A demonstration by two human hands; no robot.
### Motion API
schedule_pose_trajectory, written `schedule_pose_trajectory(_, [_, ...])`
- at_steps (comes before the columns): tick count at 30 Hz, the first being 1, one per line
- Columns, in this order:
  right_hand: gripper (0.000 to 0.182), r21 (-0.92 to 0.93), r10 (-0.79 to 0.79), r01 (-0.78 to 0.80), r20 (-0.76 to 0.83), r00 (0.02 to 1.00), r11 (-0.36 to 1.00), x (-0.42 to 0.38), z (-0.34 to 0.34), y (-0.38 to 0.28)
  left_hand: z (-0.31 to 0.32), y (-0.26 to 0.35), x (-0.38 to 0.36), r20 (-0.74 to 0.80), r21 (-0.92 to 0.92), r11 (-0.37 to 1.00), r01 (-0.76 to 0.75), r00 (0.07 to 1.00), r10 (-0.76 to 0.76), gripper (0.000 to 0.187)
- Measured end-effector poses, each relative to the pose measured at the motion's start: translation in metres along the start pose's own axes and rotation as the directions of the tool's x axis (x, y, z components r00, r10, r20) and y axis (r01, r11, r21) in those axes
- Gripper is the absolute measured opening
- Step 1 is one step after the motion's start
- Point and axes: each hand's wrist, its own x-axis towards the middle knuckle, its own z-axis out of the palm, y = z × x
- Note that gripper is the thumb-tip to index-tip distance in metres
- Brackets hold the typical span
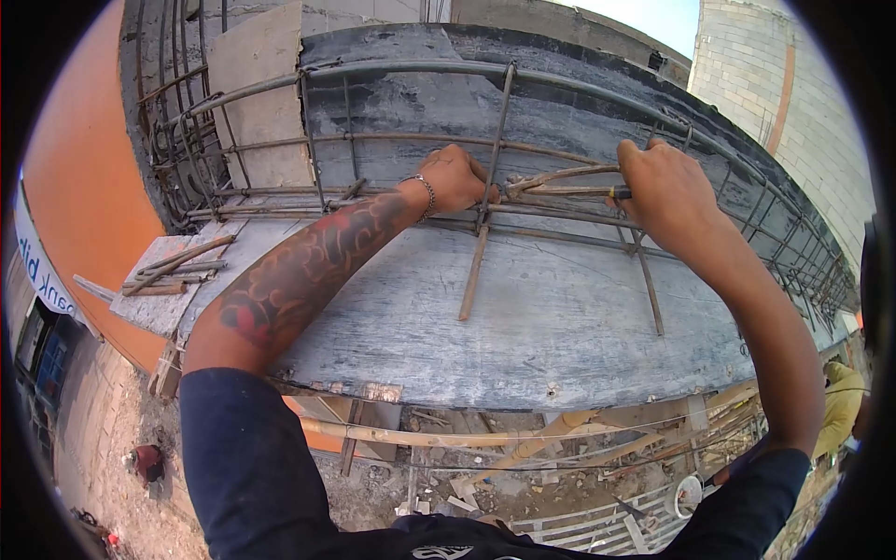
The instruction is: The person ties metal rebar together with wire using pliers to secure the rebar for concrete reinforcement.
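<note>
My right hand [670, 182] is closed round the handles of a pair of pincers [569, 175], whose jaws point left. Those jaws meet an upright steel stirrup [504, 103] where it crosses the lower rebars. On the other side of that stirrup, my left hand [451, 177] is closed with its fingertips against the bar. Whatever lies between those fingertips is hidden. The rebar cage [401, 138] runs along a grey formwork board [411, 308]. Two short rods, one a loose-ended bar [473, 275], stick out from the cage toward me.
Cut rebar pieces [177, 266] lie at the board's left end. An orange wall [84, 149] stands left, a block wall [747, 84] at the right. The board's front edge drops to bamboo poles [429, 436] and rubble. People are below left [145, 462] and at right [840, 401].
</note>
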Motion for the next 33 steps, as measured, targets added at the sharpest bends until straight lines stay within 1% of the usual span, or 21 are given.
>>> schedule_pose_trajectory(2, [0.021,-0.005,0.009,-0.01,-0.027,1.0,1.0,0.003,0.003,-0.005,0.002,-0.002,0.0,0.003,0.002,1.0,-0.004,1.0,0.004,0.034])
schedule_pose_trajectory(4, [0.019,-0.302,-0.044,0.055,0.042,0.998,0.952,0.006,0.006,-0.01,0.002,-0.003,0.002,0.007,-0.009,1.0,0.002,1.0,-0.001,0.035])
schedule_pose_trajectory(5, [0.019,-0.302,-0.039,0.05,0.041,0.998,0.952,0.008,0.012,-0.012,0.002,-0.004,0.003,0.008,-0.006,1.0,-0.003,1.0,0.003,0.035])
schedule_pose_trajectory(7, [0.021,-0.378,-0.069,0.039,-0.064,0.996,0.925,0.008,0.023,-0.016,0.003,-0.006,0.005,0.009,-0.028,1.0,-0.004,1.0,0.004,0.034])
schedule_pose_trajectory(8, [0.021,-0.38,-0.06,0.032,-0.063,0.996,0.924,0.007,0.025,-0.017,0.004,-0.006,0.005,0.013,-0.026,1.0,-0.012,1.0,0.012,0.034])
schedule_pose_trajectory(10, [0.025,-0.387,-0.048,0.053,0.023,0.999,0.921,0.007,0.026,-0.02,0.004,-0.005,0.004,0.001,-0.019,1.0,0.0,1.0,0.0,0.034])
schedule_pose_trajectory(11, [0.025,-0.39,-0.04,0.045,0.022,0.999,0.92,0.007,0.029,-0.02,0.004,-0.004,0.004,0.003,-0.018,1.0,-0.008,1.0,0.008,0.034])
schedule_pose_trajectory(13, [0.027,-0.361,-0.022,0.02,-0.002,1.0,0.932,0.008,0.034,-0.022,0.002,-0.001,0.004,0.028,-0.009,0.999,0.04,0.999,-0.04,0.033])
schedule_pose_trajectory(14, [0.027,-0.361,-0.021,0.019,-0.002,1.0,0.932,0.008,0.034,-0.024,0.002,-0.001,0.003,0.028,-0.008,0.999,0.04,0.999,-0.039,0.033])
schedule_pose_trajectory(16, [0.028,-0.391,-0.015,0.04,0.067,0.998,0.92,0.009,0.03,-0.026,0.002,-0.001,0.002,0.03,-0.024,0.999,0.042,0.999,-0.041,0.033])
schedule_pose_trajectory(17, [0.028,-0.387,-0.011,0.035,0.065,0.998,0.921,0.008,0.027,-0.027,0.002,-0.001,0.002,0.032,-0.018,0.999,0.041,0.999,-0.04,0.033])
schedule_pose_trajectory(19, [0.029,-0.339,0.05,-0.013,0.102,0.994,0.941,0.009,0.019,-0.027,0.001,-0.001,0.002,0.023,-0.01,1.0,0.021,1.0,-0.021,0.033])
schedule_pose_trajectory(22, [0.031,-0.377,0.084,-0.058,0.054,0.995,0.924,0.007,0.018,-0.024,0.001,0.0,0.003,0.045,-0.004,1.0,0.031,0.998,-0.031,0.034])
schedule_pose_trajectory(25, [0.034,-0.395,0.035,-0.014,0.046,0.998,0.919,0.009,0.026,-0.027,-0.001,0.003,0.001,0.064,-0.031,0.999,0.041,0.997,-0.038,0.035])
schedule_pose_trajectory(28, [0.035,-0.417,0.049,-0.017,0.068,0.996,0.909,0.013,0.032,-0.035,0.0,0.001,0.001,0.054,-0.023,1.0,0.013,0.998,-0.012,0.035])
schedule_pose_trajectory(32, [0.036,-0.396,0.05,-0.033,0.033,0.998,0.917,0.015,0.037,-0.035,-0.002,0.001,0.001,0.051,-0.021,1.0,0.015,0.999,-0.014,0.035])
schedule_pose_trajectory(33, [0.038,-0.394,0.057,-0.031,0.054,0.997,0.919,0.015,0.037,-0.037,-0.002,0.001,0.001,0.049,-0.019,1.0,0.019,0.999,-0.019,0.035])
